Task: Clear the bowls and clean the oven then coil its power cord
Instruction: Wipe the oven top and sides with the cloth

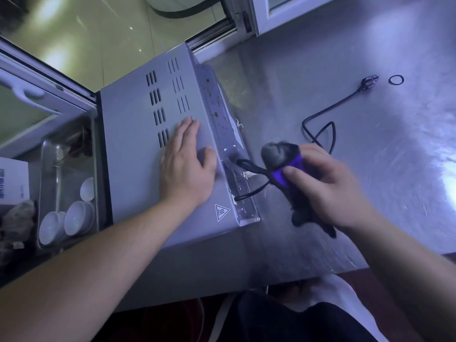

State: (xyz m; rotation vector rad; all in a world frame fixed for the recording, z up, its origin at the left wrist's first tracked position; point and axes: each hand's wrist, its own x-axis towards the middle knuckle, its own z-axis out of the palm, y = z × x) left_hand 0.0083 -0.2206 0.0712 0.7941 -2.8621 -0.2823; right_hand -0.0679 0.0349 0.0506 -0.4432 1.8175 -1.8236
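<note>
A person's left hand [188,162] lies flat, fingers straight, on the vented top of a grey oven [158,134] that stands on the left of a steel desk [370,58]. The right hand [325,188], blurred, grips a bunched grey and purple cloth [283,161] just beside the oven's right face, where the power cord [320,134] comes out. The cord runs loose across the desk to its plug [369,82], far right, near a black band [396,79]. White bowls [79,215] sit in a metal tray [49,154], near left of the oven. The oven looks heavy and rigid, best steadied by a palm on top. The cord appears springy and thin, likely easiest gathered from the oven end. The bowls seem breakable.
</note>
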